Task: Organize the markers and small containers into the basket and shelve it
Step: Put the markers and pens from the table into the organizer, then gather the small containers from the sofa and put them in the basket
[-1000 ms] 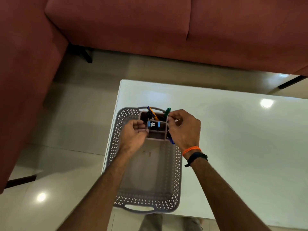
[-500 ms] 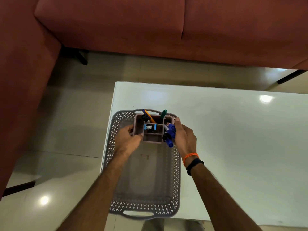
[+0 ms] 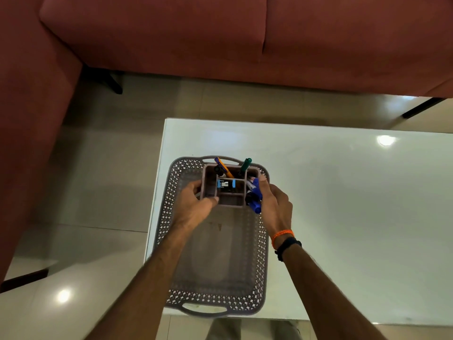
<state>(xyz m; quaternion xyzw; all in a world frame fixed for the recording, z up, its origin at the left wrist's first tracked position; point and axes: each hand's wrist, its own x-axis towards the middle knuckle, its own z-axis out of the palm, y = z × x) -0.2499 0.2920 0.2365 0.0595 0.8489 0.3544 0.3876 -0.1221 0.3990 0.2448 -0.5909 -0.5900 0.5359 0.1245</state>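
Sofa (image 3: 152,33) upholstery, dull red, runs along the left edge and across the top, from nine o'clock round to two o'clock, with tiled floor (image 3: 103,168) below it. A white table (image 3: 343,217) takes up the right half of the view, from its corner near twelve o'clock down to four o'clock.

On the table's left end, at about six o'clock from the corner, lies the grey basket (image 3: 171,204), long and shallow, with perforated walls and a handle at each short end; its near end overhangs the table edge.

The left hand (image 3: 193,207) comes in from seven o'clock and grasps the left wall of the organizer (image 3: 230,204), thumb curled over the near left corner of its rim. The organizer, a small grey divided box, sits at the basket's far end, the twelve o'clock end. An orange pen (image 3: 224,167) and a black marker (image 3: 218,170) lean in its far left cell, a green marker (image 3: 245,164) in the far right one. A small blue and black item (image 3: 226,184) lies in the middle cell; what it is cannot be told. Blue markers (image 3: 255,197) stand bunched at the organizer's right side.

The right hand (image 3: 275,207), entering from five o'clock, wraps round that side, fingers curled against the blue markers. Its wrist wears an orange band (image 3: 282,234) and a black band (image 3: 287,246).
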